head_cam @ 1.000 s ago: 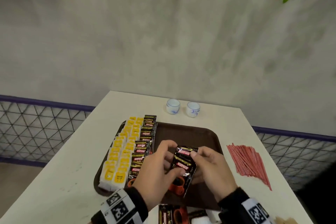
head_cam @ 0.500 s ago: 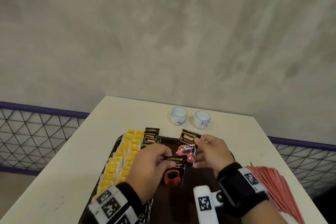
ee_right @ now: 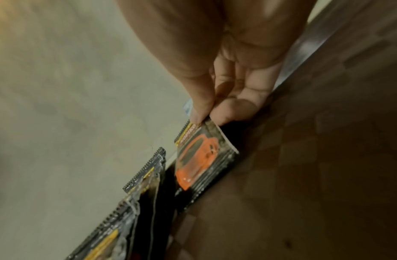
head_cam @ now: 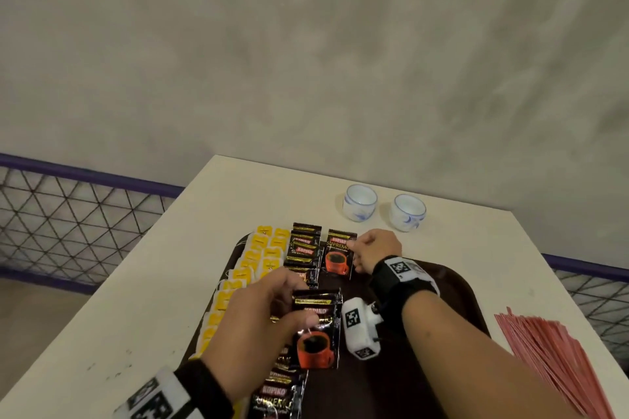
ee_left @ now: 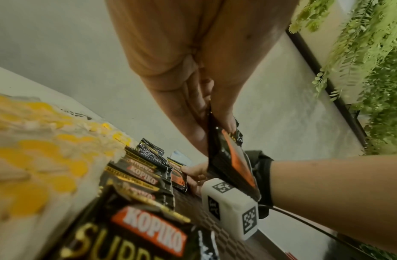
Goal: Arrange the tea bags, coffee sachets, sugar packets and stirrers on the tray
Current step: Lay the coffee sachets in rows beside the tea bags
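A dark brown tray (head_cam: 449,286) lies on the white table. Rows of yellow-and-white tea bags (head_cam: 253,265) fill its left side, with a column of black coffee sachets (head_cam: 304,248) beside them. My right hand (head_cam: 374,250) pinches the top right corner of one coffee sachet (head_cam: 338,255) at the tray's far edge, starting a second column; the right wrist view shows thumb and finger on that sachet (ee_right: 204,158). My left hand (head_cam: 269,320) holds a small stack of coffee sachets (head_cam: 316,330) above the tray's near left, the stack (ee_left: 230,158) pinched between thumb and fingers.
Two small white-and-blue cups (head_cam: 360,202) (head_cam: 407,212) stand beyond the tray. A heap of red stirrers (head_cam: 558,357) lies on the table right of the tray. A mesh fence (head_cam: 68,224) runs behind the table's left side.
My right hand carried one sachet away from the stack to the tray's far edge and lowered it beside the first column. My left hand stayed near with the remaining stack.
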{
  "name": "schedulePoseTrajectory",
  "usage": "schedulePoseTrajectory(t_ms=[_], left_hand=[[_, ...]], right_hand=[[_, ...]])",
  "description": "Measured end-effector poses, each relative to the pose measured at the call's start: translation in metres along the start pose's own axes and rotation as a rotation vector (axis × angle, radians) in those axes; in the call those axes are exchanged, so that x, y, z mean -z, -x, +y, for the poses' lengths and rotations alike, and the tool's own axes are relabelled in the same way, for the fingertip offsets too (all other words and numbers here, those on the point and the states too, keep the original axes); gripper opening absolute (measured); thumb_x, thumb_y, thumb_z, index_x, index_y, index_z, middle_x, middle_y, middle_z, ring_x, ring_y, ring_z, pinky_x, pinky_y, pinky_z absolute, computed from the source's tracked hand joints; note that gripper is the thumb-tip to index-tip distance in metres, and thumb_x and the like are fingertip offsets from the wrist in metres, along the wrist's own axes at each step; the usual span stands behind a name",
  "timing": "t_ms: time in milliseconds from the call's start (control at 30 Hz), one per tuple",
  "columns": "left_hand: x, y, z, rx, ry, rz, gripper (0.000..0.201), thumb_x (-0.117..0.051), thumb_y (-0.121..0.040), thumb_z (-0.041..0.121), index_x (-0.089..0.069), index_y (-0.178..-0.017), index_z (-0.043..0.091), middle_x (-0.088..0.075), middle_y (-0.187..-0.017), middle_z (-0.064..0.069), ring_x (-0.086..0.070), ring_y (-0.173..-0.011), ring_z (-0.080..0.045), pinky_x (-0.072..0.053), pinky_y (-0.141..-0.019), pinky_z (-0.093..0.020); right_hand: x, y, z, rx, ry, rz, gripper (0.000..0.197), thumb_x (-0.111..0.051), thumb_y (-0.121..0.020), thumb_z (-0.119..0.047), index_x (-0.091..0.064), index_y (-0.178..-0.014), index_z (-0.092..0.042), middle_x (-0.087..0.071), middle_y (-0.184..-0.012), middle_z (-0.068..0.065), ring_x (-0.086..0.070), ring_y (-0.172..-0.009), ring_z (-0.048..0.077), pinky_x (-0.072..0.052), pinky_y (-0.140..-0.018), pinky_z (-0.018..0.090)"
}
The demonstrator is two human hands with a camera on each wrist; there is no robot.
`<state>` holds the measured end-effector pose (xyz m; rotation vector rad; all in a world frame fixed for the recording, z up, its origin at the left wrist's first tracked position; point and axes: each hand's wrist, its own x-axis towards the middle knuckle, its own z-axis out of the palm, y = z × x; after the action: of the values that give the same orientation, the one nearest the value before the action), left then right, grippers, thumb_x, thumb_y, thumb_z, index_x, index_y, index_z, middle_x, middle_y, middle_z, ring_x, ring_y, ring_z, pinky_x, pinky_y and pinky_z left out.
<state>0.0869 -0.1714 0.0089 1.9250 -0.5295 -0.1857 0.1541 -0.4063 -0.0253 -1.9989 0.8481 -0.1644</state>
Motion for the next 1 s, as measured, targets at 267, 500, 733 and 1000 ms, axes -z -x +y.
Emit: schedulePoseTrajectory(t_ms=[267, 500, 733, 1000], left_hand=[[-0.006, -0.004, 0.002, -0.010, 0.061, 0.017, 0.032, -0.079, -0.072, 0.023, -0.052, -0.087, 0.034, -0.050, -0.060, 0.004, -0.053, -0.057, -0.008, -0.047, -0.059, -0.022], [-0.011, -0.011, 0.005, 0.043, 0.250, -0.007, 0.033, -0.079, -0.071, 0.010, -0.052, -0.081, 0.026, -0.059, -0.061, -0.005, -0.064, -0.058, -0.022, -0.054, -0.055, -0.030], [-0.018, -0.007, 0.009, -0.065, 0.186, 0.062, 0.019, -0.077, -0.073, 0.007, -0.063, -0.076, 0.019, -0.065, -0.073, 0.004, -0.066, -0.061, -0.011, -0.049, -0.054, -0.016], [-0.019, 0.001, 0.015, -0.127, 0.074, 0.173, 0.033, -0.085, -0.064, 0.022, -0.058, -0.080, 0.033, -0.063, -0.065, 0.001, -0.065, -0.060, -0.013, -0.055, -0.056, -0.021]], right_hand=[[0.021, 0.013, 0.003, 0.057, -0.074, -0.031, 0.021, -0.068, -0.087, -0.027, -0.057, -0.093, -0.011, -0.069, -0.087, 0.013, -0.072, -0.071, 0.028, -0.060, -0.075, 0.044], [0.056, 0.093, 0.000, 0.143, -0.311, -0.688, 0.022, -0.052, -0.095, -0.021, -0.065, -0.109, -0.009, -0.069, -0.088, 0.007, -0.064, -0.076, 0.019, -0.056, -0.068, 0.030], [0.059, 0.128, 0.012, 0.108, -0.564, -0.721, 0.023, -0.060, -0.087, -0.017, -0.068, -0.103, -0.002, -0.071, -0.086, 0.017, -0.068, -0.069, 0.022, -0.058, -0.058, 0.029], [0.056, 0.135, 0.005, 0.011, -0.630, -0.551, 0.014, -0.054, -0.093, -0.006, -0.066, -0.097, 0.001, -0.071, -0.079, 0.019, -0.070, -0.064, 0.023, -0.057, -0.054, 0.029]])
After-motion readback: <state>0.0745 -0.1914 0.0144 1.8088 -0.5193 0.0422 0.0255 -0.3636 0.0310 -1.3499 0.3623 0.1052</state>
